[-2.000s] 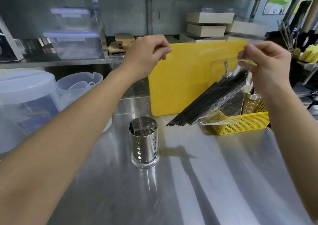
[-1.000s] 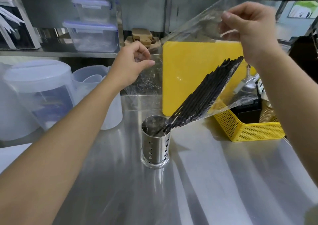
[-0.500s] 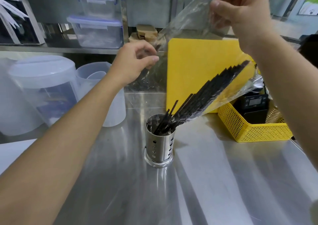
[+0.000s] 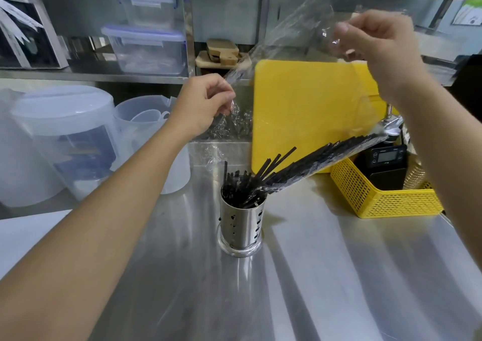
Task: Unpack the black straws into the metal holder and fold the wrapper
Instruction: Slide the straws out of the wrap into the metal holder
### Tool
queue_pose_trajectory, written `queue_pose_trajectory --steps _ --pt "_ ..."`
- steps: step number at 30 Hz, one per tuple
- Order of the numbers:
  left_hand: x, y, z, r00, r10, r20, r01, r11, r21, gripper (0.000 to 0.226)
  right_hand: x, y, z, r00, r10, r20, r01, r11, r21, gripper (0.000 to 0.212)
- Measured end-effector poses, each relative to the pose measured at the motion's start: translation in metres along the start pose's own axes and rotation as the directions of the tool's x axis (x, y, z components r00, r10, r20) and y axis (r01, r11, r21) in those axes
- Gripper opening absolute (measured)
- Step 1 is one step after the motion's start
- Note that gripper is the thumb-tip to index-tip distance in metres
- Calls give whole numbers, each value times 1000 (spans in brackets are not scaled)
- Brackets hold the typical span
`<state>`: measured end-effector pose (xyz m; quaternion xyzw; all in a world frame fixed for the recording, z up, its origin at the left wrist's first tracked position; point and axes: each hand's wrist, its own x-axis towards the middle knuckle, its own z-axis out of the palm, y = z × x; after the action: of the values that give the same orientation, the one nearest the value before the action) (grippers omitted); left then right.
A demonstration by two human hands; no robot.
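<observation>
A perforated metal holder (image 4: 241,227) stands upright on the steel counter, in the middle. Black straws (image 4: 307,167) slant from inside a clear plastic wrapper (image 4: 292,25) down into the holder; several of them stand in it with their ends out. My left hand (image 4: 202,106) pinches the wrapper's lower left corner above and behind the holder. My right hand (image 4: 375,48) pinches the wrapper's upper end, raised high at the right, so the wrapper hangs tilted toward the holder.
A yellow cutting board (image 4: 307,111) leans against the back. A yellow mesh basket (image 4: 391,199) with a black scale sits at the right. Translucent plastic containers (image 4: 62,137) stand at the left. Lidded boxes (image 4: 146,45) sit on the shelf behind.
The wrapper was lifted and tilted, and the straws slid down out of it into the holder. More straws now stand in the holder than half a second ago.
</observation>
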<state>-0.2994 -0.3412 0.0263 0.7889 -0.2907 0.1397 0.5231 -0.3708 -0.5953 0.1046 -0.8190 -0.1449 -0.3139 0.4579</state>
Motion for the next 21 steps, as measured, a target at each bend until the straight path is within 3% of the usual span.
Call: queue_pose_trajectory --steps 6,13,21 --pt "-4 -7 -4 998 -43 -44 42 998 -37 9 -25 38 -40 986 161 -39 -161 987 1 12" --pt "-5 -13 -3 996 -59 -65 57 998 -34 8 -57 77 -55 920 374 117 -387 915 111 15" --pt "-10 -25 -7 993 -88 -81 80 991 -106 20 -60 85 -32 934 354 55 -358 926 119 6"
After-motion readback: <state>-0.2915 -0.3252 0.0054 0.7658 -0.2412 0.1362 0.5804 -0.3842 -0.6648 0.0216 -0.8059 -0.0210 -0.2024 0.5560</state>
